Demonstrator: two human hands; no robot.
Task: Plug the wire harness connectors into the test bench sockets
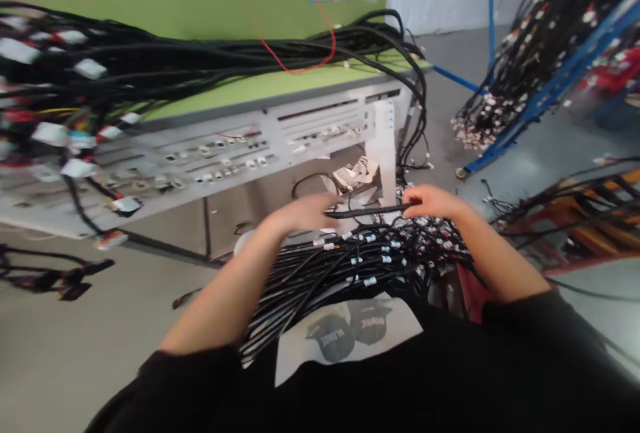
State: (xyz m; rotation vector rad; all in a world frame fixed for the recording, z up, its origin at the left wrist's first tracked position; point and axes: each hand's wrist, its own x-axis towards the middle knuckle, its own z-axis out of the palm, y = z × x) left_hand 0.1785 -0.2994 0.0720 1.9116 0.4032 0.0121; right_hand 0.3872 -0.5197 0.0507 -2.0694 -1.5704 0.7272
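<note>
A black ribbed cable [370, 211] stretches level between my two hands, in front of my body. My left hand [311, 212] is closed around its left end, with the fingers a little blurred. At the other end, my right hand [431, 202] pinches the cable between thumb and fingers. Just below lies a thick bundle of black cables [320, 260] with white and blue tags. Small white connectors [435, 233] crowd the bundle's right end, under my right hand.
A green-topped bench [235, 96] with a white slotted front panel [325, 123] stands ahead, piled with black cables [200, 60]. White connectors [80, 140] hang off its left side. A blue rack [540, 100] of cables stands at right. Crumpled paper [357, 173] lies beneath the bench.
</note>
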